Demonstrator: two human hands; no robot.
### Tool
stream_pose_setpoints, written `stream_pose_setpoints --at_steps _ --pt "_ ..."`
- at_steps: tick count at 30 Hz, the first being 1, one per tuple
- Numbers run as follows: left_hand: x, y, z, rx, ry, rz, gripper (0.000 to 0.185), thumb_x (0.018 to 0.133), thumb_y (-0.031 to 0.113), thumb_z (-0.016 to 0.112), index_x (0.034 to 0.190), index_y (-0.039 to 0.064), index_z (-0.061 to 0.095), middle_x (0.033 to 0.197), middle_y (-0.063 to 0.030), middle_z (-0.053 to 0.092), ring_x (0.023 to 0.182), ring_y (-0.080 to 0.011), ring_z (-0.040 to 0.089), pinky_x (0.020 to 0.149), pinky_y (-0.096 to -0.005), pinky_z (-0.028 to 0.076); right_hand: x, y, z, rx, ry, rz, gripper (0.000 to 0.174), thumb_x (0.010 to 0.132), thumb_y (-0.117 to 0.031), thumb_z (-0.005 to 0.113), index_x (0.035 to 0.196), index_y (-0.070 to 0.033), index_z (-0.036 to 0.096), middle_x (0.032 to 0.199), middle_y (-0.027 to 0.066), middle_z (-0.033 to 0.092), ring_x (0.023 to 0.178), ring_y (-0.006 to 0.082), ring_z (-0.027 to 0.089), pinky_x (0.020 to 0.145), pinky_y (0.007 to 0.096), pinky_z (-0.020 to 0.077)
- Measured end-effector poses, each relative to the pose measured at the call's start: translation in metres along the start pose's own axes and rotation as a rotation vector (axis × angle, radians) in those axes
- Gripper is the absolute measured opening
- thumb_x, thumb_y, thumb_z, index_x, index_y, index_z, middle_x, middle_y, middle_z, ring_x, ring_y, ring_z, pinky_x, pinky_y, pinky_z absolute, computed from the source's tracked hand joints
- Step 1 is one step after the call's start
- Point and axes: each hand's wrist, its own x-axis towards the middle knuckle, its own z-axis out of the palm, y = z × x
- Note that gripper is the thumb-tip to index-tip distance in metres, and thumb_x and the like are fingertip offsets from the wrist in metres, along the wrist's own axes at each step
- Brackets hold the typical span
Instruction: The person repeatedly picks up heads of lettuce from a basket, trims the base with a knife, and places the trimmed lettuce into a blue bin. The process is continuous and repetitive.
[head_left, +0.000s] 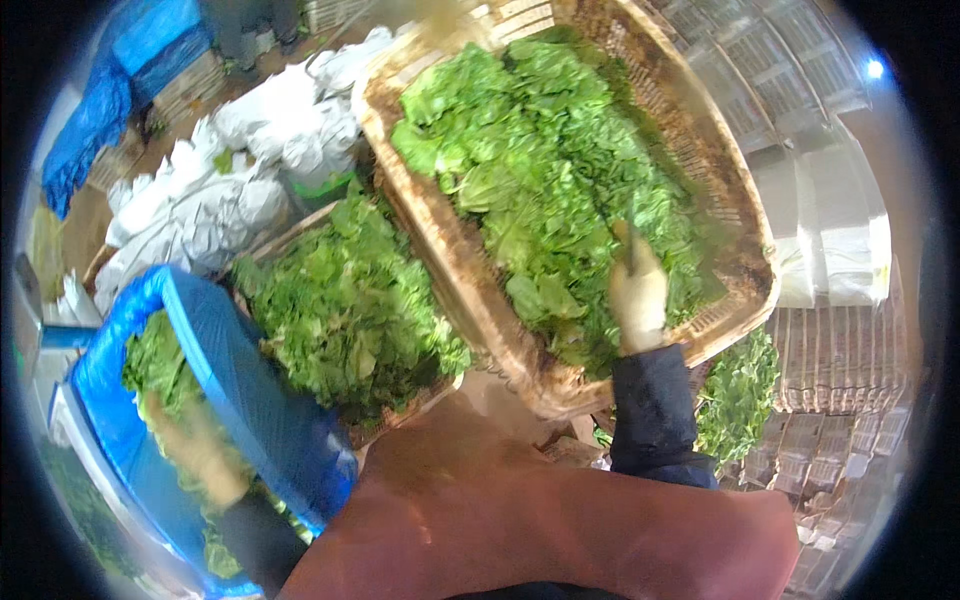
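My right hand (639, 296), in a pale glove, is over the near right part of a large, dirt-stained plastic crate (420, 202). It grips a narrow dark tool (631, 244) that looks like a small knife. Loose leafy greens (517, 157) fill much of that crate, beneath and beyond the hand. At lower left, my gloved left hand (199, 450) reaches into a container lined with blue plastic (262, 397). More greens (154, 352) lie around it there. Motion blur hides the left fingers, and I cannot tell whether they hold leaves.
Between the two containers stands a smaller crate heaped with greens (352, 300). White plastic sacks (247, 150) are piled behind it. Further greens (739, 397) lie right of my sleeve, with stacked crates (836, 360) beyond. A blue tarp (97, 142) covers things at far left.
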Motion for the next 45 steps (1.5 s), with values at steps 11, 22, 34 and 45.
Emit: stream_pose_setpoints --at_steps 11,22,34,45 --pt "-0.006 0.606 0.419 -0.081 -0.658 0.903 0.076 0.095 0.055 0.060 0.153 0.007 0.045 0.163 -0.0189 0.036 0.152 -0.0372 0.028 0.120 -0.0590 0.030 0.173 0.098 -0.060 -0.397 -0.283 0.677 0.047 0.089 -0.017 0.060 0.133 0.000 0.062 0.130 0.0290 0.065 0.123 0.0403 0.063 0.108 0.0449 0.0477" --pt "0.034 0.644 0.465 -0.077 -1.015 0.682 0.071 0.085 0.048 0.080 0.137 0.002 0.062 0.142 -0.0168 0.060 0.138 -0.0332 0.050 0.112 -0.0469 0.045 0.169 0.175 -0.062 0.705 -0.352 0.892 0.020 0.096 -0.020 0.062 0.107 -0.005 0.069 0.082 0.0052 0.070 0.069 0.0162 0.063 0.059 0.0310 0.0508" --pt "0.083 0.310 0.370 -0.404 -0.530 0.634 0.066 0.072 0.017 0.085 0.131 -0.001 0.062 0.135 -0.0212 0.061 0.125 -0.0334 0.059 0.111 -0.0423 0.044 -0.023 -0.073 -0.060 -0.023 -0.428 -0.052 0.076 0.080 0.000 0.060 0.151 -0.026 0.051 0.156 0.0276 0.040 0.066 0.0272 0.072 0.052 0.0334 0.0563" --pt "-0.094 0.443 0.239 -0.545 -1.156 1.020 0.067 0.089 0.040 0.076 0.139 -0.001 0.057 0.145 -0.0230 0.057 0.136 -0.0359 0.053 0.117 -0.0464 0.039 -0.047 -0.034 -0.095 0.859 -0.246 0.479 0.040 0.101 0.004 0.042 0.135 0.004 0.062 0.127 0.0133 0.070 0.082 0.0114 0.072 0.069 0.0225 0.0575"
